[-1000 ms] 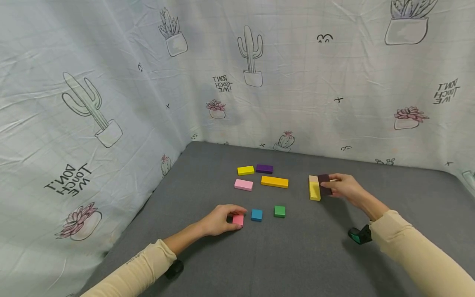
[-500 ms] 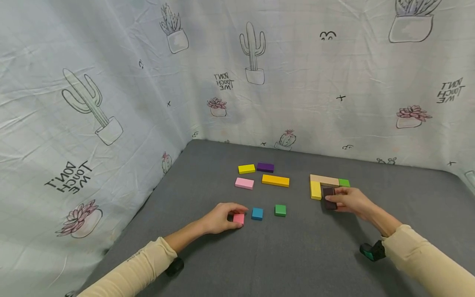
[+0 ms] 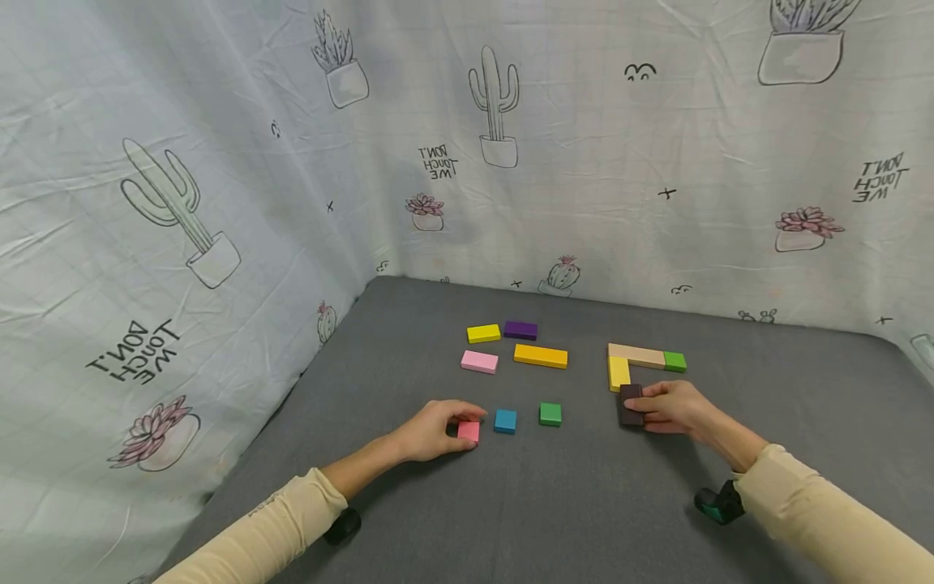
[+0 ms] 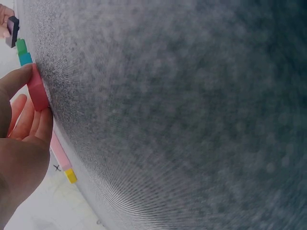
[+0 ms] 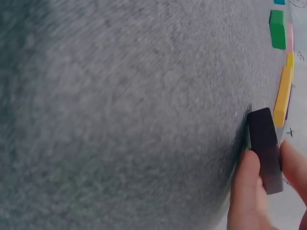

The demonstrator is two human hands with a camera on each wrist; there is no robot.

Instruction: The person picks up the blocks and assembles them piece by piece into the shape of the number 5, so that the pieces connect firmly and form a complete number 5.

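Observation:
My right hand (image 3: 679, 407) grips a dark brown block (image 3: 631, 392) between thumb and fingers. The block's far end is right at the near end of a yellow block (image 3: 619, 373). That yellow block meets one end of a tan block (image 3: 636, 355), and a bright green block (image 3: 674, 362) adjoins the tan block's other end. On the left, my left hand (image 3: 430, 432) pinches a coral-pink square block (image 3: 469, 433), which rests on the table. The left wrist view shows thumb and fingers on opposite sides of the coral-pink block (image 4: 38, 91).
Right of the left hand lie a blue block (image 3: 505, 421) and a green block (image 3: 550, 414). Farther back are a pink block (image 3: 479, 362), an orange-yellow block (image 3: 541, 356), a yellow block (image 3: 484, 333) and a purple block (image 3: 521, 330). A printed cloth (image 3: 584, 186) hangs behind the grey table.
My right hand has carried the dark brown block nearer to me, from beside the yellow block to its near end, uncovering the tan and bright green blocks. The left hand has stayed put.

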